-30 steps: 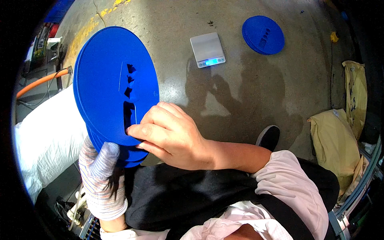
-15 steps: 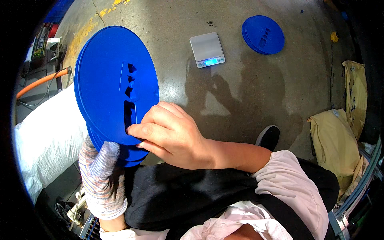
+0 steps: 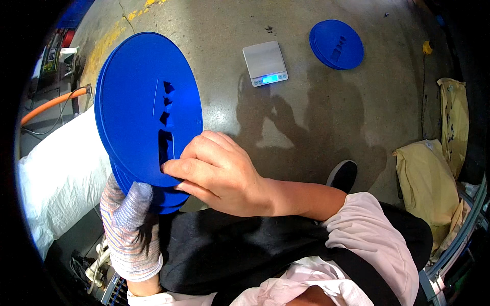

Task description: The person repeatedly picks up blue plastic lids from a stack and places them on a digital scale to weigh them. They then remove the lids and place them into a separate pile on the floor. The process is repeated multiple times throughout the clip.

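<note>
A stack of blue round plastic discs (image 3: 132,86) is held up at the left, tilted, with a row of cut-out openings down the front one. My left hand (image 3: 133,219), in a striped knitted glove, grips the stack at its lower edge, thumb in front and the other fingers hidden behind. Bare, my right hand (image 3: 217,171) pinches the lower right rim of the front disc, its thumb and forefinger at the long rectangular opening. Beyond, on the floor, lies a second small stack of blue discs (image 3: 326,38) with similar cut-outs.
A digital scale (image 3: 264,60) with a lit blue display sits on the concrete floor (image 3: 214,30). To the left are a white sack (image 3: 66,173) and an orange hose (image 3: 53,105). Tan paper sacks (image 3: 426,173) lie at the right, near a dark shoe (image 3: 343,176).
</note>
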{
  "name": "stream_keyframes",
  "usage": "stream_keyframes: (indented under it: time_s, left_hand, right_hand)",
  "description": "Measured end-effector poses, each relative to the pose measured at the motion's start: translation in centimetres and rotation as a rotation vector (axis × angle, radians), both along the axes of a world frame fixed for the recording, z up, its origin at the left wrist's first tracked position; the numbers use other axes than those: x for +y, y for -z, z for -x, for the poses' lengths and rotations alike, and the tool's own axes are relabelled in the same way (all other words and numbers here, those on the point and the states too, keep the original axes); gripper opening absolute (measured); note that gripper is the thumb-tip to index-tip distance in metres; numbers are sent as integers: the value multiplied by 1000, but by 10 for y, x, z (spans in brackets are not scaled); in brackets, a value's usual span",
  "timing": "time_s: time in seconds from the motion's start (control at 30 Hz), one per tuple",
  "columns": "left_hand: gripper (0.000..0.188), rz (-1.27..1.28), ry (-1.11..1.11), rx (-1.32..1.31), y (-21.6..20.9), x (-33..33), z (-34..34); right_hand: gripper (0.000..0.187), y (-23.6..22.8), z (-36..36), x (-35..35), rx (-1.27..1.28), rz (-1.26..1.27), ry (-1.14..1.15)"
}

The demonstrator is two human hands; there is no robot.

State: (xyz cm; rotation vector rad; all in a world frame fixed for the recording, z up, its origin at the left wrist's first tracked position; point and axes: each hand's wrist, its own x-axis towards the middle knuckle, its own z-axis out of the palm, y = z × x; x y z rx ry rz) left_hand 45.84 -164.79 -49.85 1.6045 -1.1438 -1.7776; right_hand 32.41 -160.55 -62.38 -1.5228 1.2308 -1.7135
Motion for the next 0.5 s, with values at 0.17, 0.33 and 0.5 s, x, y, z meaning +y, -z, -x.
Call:
stream_keyframes:
  time_s: [0.17,0.33,0.5]
  left_hand:
    - [54,-28,33,-32,6,-4,-13]
    - [54,-15,40,-12,6,-3,-12]
    - [44,-27,45,36,4,-3,-10]
  right_hand:
    - [34,1,0,0,-1,0,-2]
    - [33,1,0,0,6,-4,-6]
    - [33,1,0,0,8,-6,-7]
